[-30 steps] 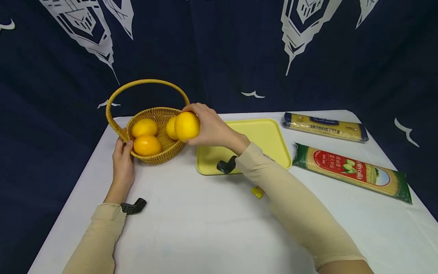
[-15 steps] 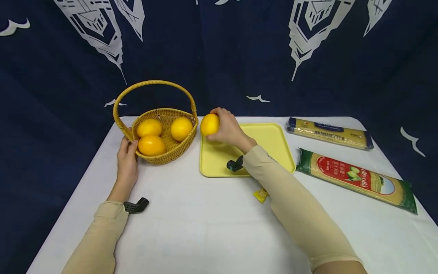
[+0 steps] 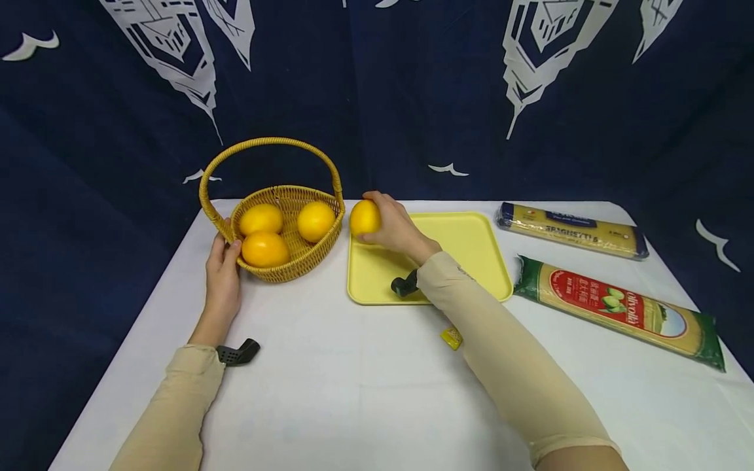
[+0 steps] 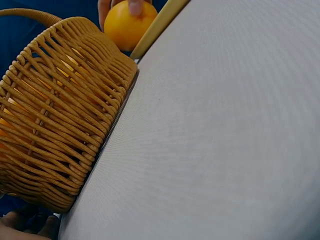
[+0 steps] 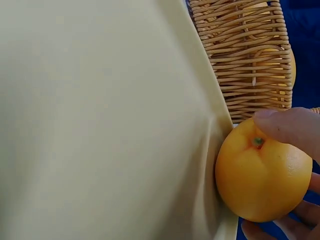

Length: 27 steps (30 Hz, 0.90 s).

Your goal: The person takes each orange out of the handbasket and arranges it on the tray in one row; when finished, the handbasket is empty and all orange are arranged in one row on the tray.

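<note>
My left hand [image 3: 223,281] grips the left side of a wicker basket [image 3: 300,265], thumb at the rim near the foot of its tall handle. Several of its fingers are hidden behind the weave. Three oranges lie in the basket, two at the left and one orange [image 3: 315,222] at the right. My right hand [image 3: 396,226] holds another orange [image 5: 262,175] between thumb and fingers. That fruit is at the far left corner of a yellow tray [image 3: 459,245], against or just over its rim in the right wrist view. Whether it bears on the tray I cannot tell.
A blue-ended spaghetti pack [image 3: 571,230] lies at the back right. Nearer is a green-ended pasta pack [image 3: 618,311] with a red label. A small yellow packet [image 3: 451,337] sits before the tray, by the right sleeve. A dark blue curtain [image 3: 377,98] hangs behind the white table [image 3: 330,392].
My right hand has carried its orange rightward, away from above the basket to the tray's far left corner, and lowered it slightly. My left hand stays on the basket. The head view has shifted slightly.
</note>
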Available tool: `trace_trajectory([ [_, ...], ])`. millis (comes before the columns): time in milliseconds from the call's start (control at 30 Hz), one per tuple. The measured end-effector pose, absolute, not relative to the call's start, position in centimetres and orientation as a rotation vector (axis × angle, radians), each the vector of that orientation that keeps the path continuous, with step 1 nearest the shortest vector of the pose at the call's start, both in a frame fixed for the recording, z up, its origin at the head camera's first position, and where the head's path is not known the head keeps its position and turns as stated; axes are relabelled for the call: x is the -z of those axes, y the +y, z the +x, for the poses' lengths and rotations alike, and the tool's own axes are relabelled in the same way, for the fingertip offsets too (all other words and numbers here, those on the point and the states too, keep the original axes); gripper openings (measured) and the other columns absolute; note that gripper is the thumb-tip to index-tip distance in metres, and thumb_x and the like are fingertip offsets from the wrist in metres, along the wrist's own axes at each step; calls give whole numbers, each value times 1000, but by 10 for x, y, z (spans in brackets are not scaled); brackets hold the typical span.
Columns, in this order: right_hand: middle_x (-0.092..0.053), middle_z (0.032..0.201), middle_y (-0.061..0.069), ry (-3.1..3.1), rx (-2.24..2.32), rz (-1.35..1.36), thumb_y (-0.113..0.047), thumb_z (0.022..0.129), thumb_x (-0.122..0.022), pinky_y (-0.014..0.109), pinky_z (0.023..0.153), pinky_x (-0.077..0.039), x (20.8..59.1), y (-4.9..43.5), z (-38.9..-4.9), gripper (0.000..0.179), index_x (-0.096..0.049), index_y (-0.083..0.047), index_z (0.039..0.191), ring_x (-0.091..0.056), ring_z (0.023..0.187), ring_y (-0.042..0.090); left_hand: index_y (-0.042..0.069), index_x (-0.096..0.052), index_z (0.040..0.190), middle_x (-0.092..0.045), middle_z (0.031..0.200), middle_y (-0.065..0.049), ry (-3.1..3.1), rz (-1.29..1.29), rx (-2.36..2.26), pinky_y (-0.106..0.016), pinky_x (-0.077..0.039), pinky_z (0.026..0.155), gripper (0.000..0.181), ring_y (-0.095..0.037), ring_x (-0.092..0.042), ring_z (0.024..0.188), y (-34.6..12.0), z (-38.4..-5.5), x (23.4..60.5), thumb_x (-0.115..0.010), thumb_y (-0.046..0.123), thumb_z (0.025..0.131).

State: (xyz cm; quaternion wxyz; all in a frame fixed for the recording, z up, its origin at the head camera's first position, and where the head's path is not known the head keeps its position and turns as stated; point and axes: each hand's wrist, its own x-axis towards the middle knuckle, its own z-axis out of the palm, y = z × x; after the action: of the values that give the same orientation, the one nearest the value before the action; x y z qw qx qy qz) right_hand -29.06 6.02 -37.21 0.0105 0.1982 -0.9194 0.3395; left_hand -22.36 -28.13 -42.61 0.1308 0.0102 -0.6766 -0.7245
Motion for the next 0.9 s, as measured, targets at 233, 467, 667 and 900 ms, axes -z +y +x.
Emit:
trace_trajectory([
  [233, -49, 155, 17, -2913, -1001, 603, -30, 86, -89, 46, 122, -42, 373, 68, -286, 94, -37, -7, 160, -50, 138, 35, 19, -26, 168, -22, 176, 2, -1955, 31, 2114, -23, -21, 131, 57, -10, -21, 161, -280, -224, 425, -44, 20, 114],
  [467, -37, 168, 13, -2881, -1018, 563, -40, 86, -88, 47, 128, -34, 366, 72, -279, 104, -27, -12, 165, -40, 151, 34, 19, -27, 168, -24, 175, 1, -1958, 28, 2103, -24, -21, 131, 57, -11, -23, 160, -280, -223, 424, -44, 21, 114],
  [667, -37, 168, 11, -2788, -999, 624, -40, 90, -84, 45, 130, -29, 350, 66, -271, 97, -29, -11, 165, -35, 154, 29, 20, -28, 168, -23, 176, 1, -1967, 9, 2094, -24, -22, 131, 57, -12, -23, 160, -280, -223, 422, -45, 21, 114],
  [900, -55, 153, 14, -2658, -1065, 714, -26, 93, -81, 41, 122, -41, 331, 48, -259, 71, -46, -7, 151, -51, 142, 28, 21, -27, 168, -23, 175, 2, -1974, 34, 2093, -24, -22, 131, 57, -11, -23, 160, -281, -223, 424, -44, 21, 114],
])
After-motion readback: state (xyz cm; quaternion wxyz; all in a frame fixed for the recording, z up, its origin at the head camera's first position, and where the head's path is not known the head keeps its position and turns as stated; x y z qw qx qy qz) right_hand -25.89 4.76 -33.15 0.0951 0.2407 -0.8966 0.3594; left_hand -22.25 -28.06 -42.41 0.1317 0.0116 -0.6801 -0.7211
